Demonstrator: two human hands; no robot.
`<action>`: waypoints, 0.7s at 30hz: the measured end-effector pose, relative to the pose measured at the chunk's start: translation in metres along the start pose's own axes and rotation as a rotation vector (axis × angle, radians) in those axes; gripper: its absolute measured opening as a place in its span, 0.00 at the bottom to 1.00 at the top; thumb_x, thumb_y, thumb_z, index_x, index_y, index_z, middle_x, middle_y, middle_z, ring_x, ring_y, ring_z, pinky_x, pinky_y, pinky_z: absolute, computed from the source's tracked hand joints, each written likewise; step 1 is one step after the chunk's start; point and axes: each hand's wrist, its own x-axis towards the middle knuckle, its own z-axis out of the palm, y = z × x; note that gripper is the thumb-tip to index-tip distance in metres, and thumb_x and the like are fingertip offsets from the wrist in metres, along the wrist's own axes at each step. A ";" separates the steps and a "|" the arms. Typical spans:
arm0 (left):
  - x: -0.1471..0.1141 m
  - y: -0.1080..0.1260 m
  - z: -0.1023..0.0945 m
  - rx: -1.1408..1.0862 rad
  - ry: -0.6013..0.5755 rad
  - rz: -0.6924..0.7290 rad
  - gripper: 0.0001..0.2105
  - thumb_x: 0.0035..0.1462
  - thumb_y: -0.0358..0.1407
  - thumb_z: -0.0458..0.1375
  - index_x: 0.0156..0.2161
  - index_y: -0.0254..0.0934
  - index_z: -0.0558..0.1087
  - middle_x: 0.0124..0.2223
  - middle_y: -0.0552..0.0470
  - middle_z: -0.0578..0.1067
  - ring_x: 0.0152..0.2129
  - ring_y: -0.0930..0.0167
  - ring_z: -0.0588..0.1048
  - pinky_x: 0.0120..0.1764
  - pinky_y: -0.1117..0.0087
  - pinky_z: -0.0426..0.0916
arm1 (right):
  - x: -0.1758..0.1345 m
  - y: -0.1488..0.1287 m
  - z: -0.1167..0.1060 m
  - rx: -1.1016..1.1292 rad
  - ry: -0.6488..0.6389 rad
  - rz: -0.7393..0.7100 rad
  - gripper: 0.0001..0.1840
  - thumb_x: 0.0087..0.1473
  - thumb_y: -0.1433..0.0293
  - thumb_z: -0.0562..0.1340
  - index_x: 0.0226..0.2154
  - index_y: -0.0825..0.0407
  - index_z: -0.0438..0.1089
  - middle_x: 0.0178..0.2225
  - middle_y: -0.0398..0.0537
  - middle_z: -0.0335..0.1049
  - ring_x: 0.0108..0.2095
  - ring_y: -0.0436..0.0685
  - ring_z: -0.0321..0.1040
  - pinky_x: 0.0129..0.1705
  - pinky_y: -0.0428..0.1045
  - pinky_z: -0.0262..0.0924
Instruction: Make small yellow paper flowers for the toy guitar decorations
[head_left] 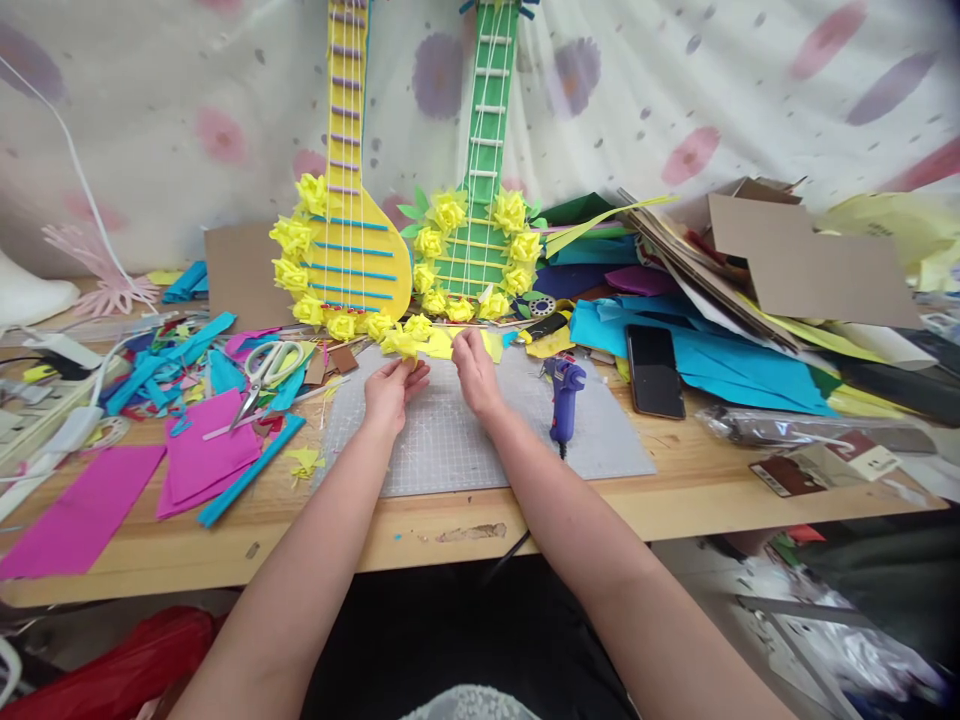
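Observation:
Over the grey cutting mat (435, 450), my left hand (390, 395) pinches a yellow paper flower (401, 343) at its base. My right hand (476, 375) is closed just to the right, its fingertips pressed together; whatever they may hold is too small to make out. Pale yellow paper (491, 346) lies behind the right hand. A blue glue gun (564, 400) rests on the mat to the right of that hand. Behind both hands stand a yellow paper instrument (356, 262) and a green one (472, 262), each edged with yellow paper flowers and strung with white strings.
Scissors (264, 375) lie on magenta paper (210, 450) at the left, among blue scraps. A phone (655, 370) leans on blue paper (720, 365) at the right. Cardboard sheets (810, 260) are piled behind. A white power strip (37, 440) sits far left.

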 end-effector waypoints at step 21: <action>-0.002 0.000 -0.002 0.030 -0.130 0.056 0.08 0.38 0.22 0.60 0.29 0.31 0.75 0.31 0.48 0.77 0.30 0.71 0.75 0.37 0.70 0.70 | 0.015 0.032 0.020 -0.066 -0.005 0.156 0.10 0.45 0.63 0.55 0.21 0.53 0.60 0.24 0.40 0.65 0.26 0.47 0.58 0.30 0.44 0.52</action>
